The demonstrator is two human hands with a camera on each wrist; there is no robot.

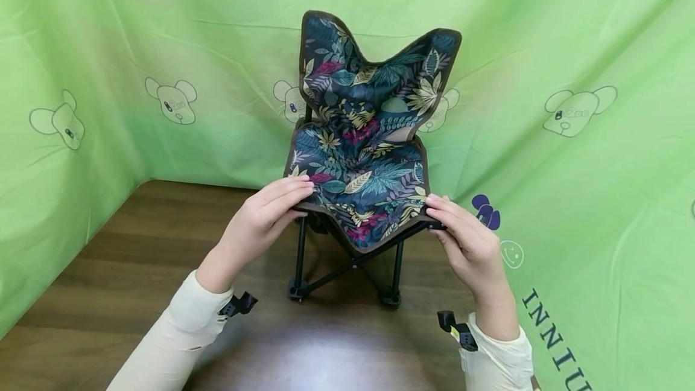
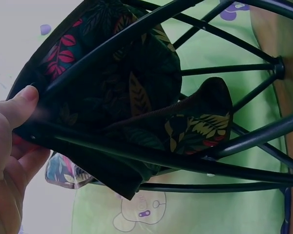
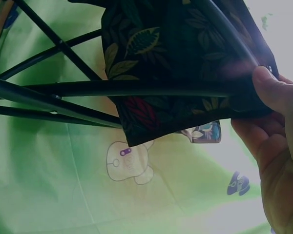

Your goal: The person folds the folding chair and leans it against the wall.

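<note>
A small folding chair with dark leaf-print fabric and a black metal frame stands on the brown wooden table. My left hand pinches the seat's front left corner, fingers on top and thumb underneath. My right hand pinches the front right corner the same way. From below, the left wrist view shows my thumb against the fabric and frame bars. The right wrist view shows my right thumb pressed on the seat's underside fabric.
A green cloth printed with cartoon mice hangs behind and on both sides of the table. The chair's feet rest near the table's middle. Wrist camera straps sit on both cream sleeves.
</note>
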